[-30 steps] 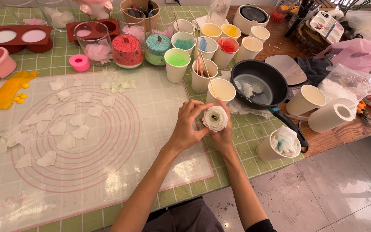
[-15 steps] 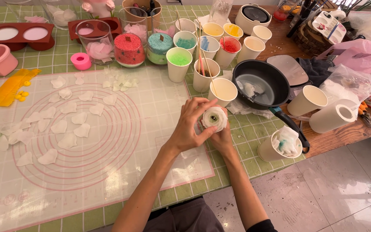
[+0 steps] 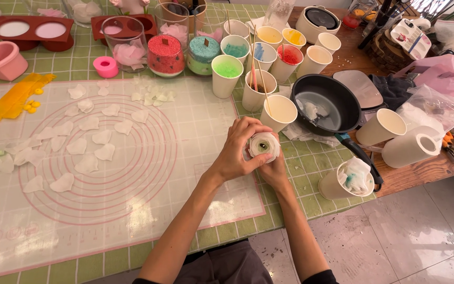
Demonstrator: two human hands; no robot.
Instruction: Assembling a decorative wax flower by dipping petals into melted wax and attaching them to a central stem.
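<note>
While both hands (image 3: 256,155) cup it, wax rose (image 3: 264,145) upright

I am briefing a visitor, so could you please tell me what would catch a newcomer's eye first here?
Both hands, left hand and right hand, cup a white wax rose above the silicone mat. White wax petals lie scattered across the mat's left half, and paper cups of coloured wax stand behind, beside a black pan.

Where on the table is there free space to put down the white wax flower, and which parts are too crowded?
Both hands, left hand and right hand, hold the wax flower. The silicone mat is bare along its near edge, below the wax petals, and just left of the hands. Crowded: the back row of paper cups and around the black pan.
</note>
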